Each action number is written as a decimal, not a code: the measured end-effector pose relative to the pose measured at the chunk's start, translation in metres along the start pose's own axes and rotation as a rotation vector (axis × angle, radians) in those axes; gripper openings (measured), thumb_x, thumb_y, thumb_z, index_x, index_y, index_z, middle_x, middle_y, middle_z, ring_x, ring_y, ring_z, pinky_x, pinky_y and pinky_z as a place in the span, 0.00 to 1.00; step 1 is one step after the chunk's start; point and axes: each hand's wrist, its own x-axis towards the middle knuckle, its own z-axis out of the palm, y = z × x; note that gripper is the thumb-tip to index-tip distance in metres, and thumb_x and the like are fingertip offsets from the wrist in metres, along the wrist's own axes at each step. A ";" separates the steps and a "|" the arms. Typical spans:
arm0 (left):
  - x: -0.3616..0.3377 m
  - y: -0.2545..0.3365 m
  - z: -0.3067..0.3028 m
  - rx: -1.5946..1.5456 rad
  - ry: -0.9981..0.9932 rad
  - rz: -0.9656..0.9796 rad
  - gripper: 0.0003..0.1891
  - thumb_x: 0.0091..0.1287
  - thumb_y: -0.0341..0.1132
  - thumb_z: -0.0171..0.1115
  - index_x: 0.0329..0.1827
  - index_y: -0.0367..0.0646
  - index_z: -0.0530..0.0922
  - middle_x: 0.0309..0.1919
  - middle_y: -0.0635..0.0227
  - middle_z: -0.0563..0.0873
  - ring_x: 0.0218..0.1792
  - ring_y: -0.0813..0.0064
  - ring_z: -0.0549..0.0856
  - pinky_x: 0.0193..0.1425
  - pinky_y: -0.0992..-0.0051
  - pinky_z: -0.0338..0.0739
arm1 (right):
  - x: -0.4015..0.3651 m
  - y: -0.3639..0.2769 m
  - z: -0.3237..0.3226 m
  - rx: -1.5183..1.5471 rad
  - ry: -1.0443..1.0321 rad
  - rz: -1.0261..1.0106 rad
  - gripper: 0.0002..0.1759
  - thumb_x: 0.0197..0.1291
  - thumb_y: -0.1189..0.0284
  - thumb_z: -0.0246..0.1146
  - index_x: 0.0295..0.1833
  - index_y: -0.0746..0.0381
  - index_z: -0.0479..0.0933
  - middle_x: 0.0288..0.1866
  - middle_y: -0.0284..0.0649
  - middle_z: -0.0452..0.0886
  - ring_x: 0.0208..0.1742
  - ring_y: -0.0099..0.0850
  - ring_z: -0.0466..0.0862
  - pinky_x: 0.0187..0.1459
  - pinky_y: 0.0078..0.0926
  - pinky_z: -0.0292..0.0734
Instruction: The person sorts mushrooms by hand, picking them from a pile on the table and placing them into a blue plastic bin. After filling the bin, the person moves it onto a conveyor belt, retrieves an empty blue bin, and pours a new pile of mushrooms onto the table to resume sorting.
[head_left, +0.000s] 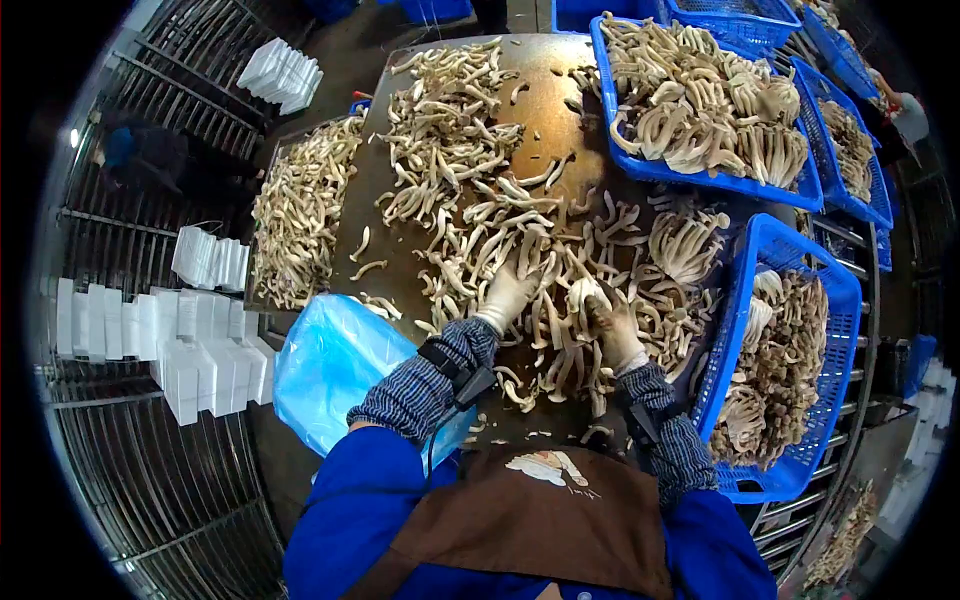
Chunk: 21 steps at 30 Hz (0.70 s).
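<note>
Loose long-stemmed mushrooms [440, 130] lie heaped over the metal table [560, 90] in front of me. My left hand [508, 295], in a pale glove, reaches into the middle of the heap, its fingers curled about several mushrooms [533, 250] and partly hidden by them. To its right, my right hand [614, 328], also gloved, grips a pale mushroom clump [582, 294] at its fingertips. Below and between the hands lie more loose stems [570, 360]. A fanned mushroom cluster [688, 247] rests beyond my right hand.
Blue baskets of mushrooms stand at the back right [612, 120] and near right [848, 300]. A mushroom-filled tray [300, 220] sits at the left. Beside my left arm is a blue plastic bag [335, 350]. White boxes [200, 370] occupy the left rack.
</note>
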 end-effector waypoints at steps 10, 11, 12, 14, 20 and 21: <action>-0.013 -0.072 0.039 0.747 -0.170 0.806 0.19 0.55 0.23 0.56 0.52 0.39 0.76 0.40 0.55 0.81 0.38 0.61 0.81 0.45 0.70 0.77 | 0.037 0.074 -0.023 -1.595 0.114 -0.839 0.16 0.56 0.78 0.59 0.52 0.63 0.76 0.53 0.46 0.78 0.57 0.44 0.76 0.61 0.44 0.70; -0.010 -0.073 0.031 0.924 -0.153 0.850 0.19 0.55 0.23 0.56 0.52 0.38 0.77 0.38 0.55 0.81 0.36 0.61 0.80 0.44 0.69 0.77 | 0.028 0.052 -0.012 -1.441 0.093 -0.878 0.18 0.57 0.78 0.58 0.55 0.66 0.75 0.54 0.50 0.77 0.57 0.44 0.76 0.57 0.41 0.73; -0.014 -0.071 0.021 1.025 -0.153 0.865 0.18 0.54 0.23 0.56 0.51 0.37 0.77 0.36 0.54 0.81 0.35 0.60 0.80 0.43 0.68 0.77 | 0.016 0.047 -0.011 -1.354 0.043 -0.805 0.19 0.62 0.74 0.54 0.58 0.67 0.72 0.57 0.53 0.74 0.59 0.45 0.74 0.59 0.40 0.72; -0.031 -0.060 0.007 0.740 -0.271 0.608 0.22 0.52 0.23 0.57 0.53 0.38 0.76 0.35 0.54 0.81 0.33 0.59 0.80 0.42 0.68 0.77 | -0.006 0.035 -0.007 -1.175 -0.033 -0.658 0.24 0.71 0.66 0.44 0.64 0.71 0.68 0.64 0.59 0.67 0.63 0.47 0.71 0.63 0.38 0.70; -0.074 -0.052 -0.002 -0.229 -0.244 0.163 0.22 0.54 0.38 0.66 0.52 0.38 0.78 0.41 0.58 0.84 0.37 0.62 0.83 0.42 0.67 0.77 | 0.057 0.114 -0.037 -0.623 0.071 -0.271 0.27 0.66 0.74 0.54 0.69 0.66 0.61 0.64 0.48 0.71 0.57 0.35 0.75 0.59 0.32 0.73; -0.083 -0.050 -0.005 -0.116 -0.225 0.254 0.21 0.57 0.42 0.68 0.49 0.36 0.80 0.42 0.59 0.85 0.38 0.64 0.83 0.42 0.67 0.77 | 0.048 0.108 -0.024 -0.014 -0.201 -0.155 0.27 0.65 0.74 0.55 0.69 0.66 0.61 0.63 0.48 0.71 0.53 0.33 0.78 0.54 0.30 0.77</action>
